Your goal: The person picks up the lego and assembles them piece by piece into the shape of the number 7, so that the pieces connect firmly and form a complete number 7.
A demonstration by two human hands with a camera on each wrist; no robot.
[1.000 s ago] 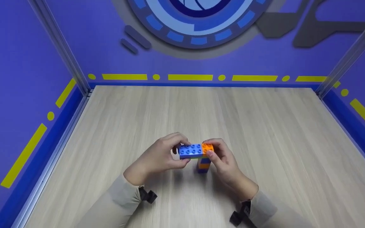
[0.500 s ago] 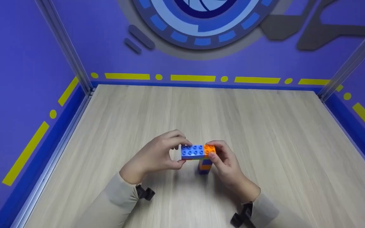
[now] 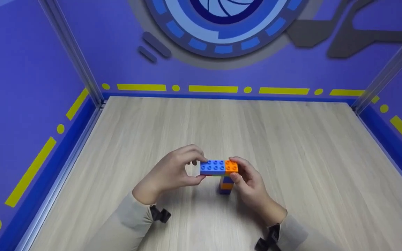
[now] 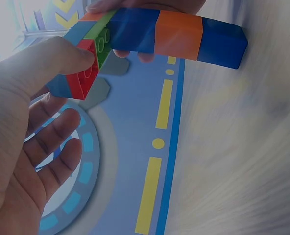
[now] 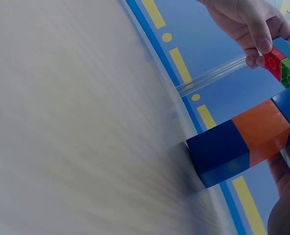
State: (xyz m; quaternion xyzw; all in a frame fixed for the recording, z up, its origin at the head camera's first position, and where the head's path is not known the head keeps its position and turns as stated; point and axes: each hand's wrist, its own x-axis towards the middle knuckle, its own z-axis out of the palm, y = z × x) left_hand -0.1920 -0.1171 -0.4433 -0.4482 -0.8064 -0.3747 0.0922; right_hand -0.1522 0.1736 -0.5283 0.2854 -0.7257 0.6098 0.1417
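A blue toy building brick (image 3: 212, 168) and a small orange brick (image 3: 231, 167) lie end to end on top of a column of blue and orange bricks (image 3: 226, 186). Beneath the blue brick, a red brick (image 4: 81, 73) and a green brick (image 4: 104, 45) show in the left wrist view. My left hand (image 3: 171, 171) pinches the overhanging left end, thumb at the red brick. At the column's top, my right hand (image 3: 255, 188) grips the orange end, thumb in front and fingers behind. In the right wrist view the column's lower blue brick (image 5: 221, 154) comes down right at the tabletop.
The wooden table (image 3: 291, 146) reaches back to a blue-purple wall (image 3: 117, 59) with yellow markings. Side walls and metal corner posts (image 3: 72, 52) border it. Each sleeve carries a black wrist strap mount (image 3: 159, 213).
My left fingers have shifted slightly toward the blue brick's left end. The right thumb has slid down from the orange brick's top to its front. The head view has tilted a little.
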